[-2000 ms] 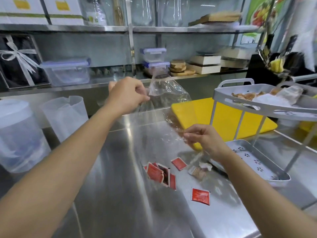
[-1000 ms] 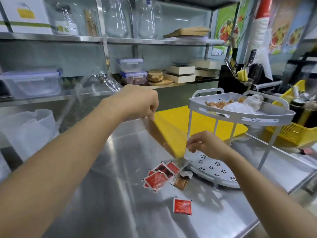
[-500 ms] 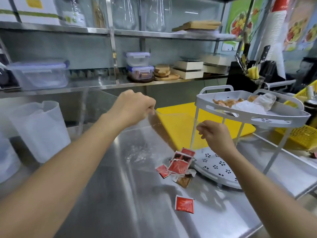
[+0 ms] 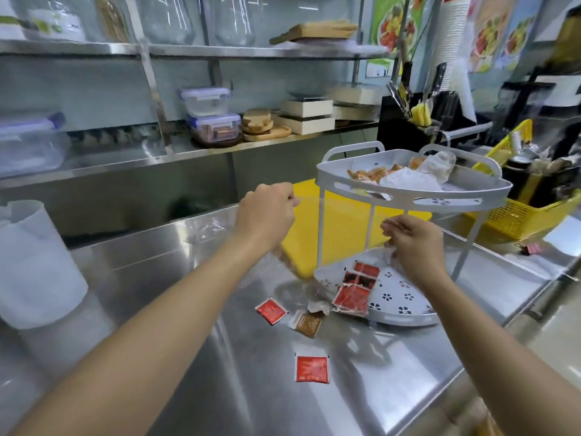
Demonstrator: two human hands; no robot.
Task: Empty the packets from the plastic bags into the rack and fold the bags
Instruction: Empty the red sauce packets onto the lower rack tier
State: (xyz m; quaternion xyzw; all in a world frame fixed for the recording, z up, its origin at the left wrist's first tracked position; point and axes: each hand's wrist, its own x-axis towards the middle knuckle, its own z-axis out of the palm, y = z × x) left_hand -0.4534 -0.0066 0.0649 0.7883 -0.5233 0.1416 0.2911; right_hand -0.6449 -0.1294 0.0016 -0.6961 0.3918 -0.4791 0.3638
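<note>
Clear bag held taut before the rack, left hand and right hand each pinching an edge in a closed grip, probably to shake packets in.

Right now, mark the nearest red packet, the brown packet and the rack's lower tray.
nearest red packet [image 4: 312,368], head view, centre of its face.
brown packet [image 4: 308,323], head view, its brown middle.
rack's lower tray [image 4: 405,292], head view, bare perforated floor.

steel counter | steel wall shelves | food posters | yellow basket
</note>
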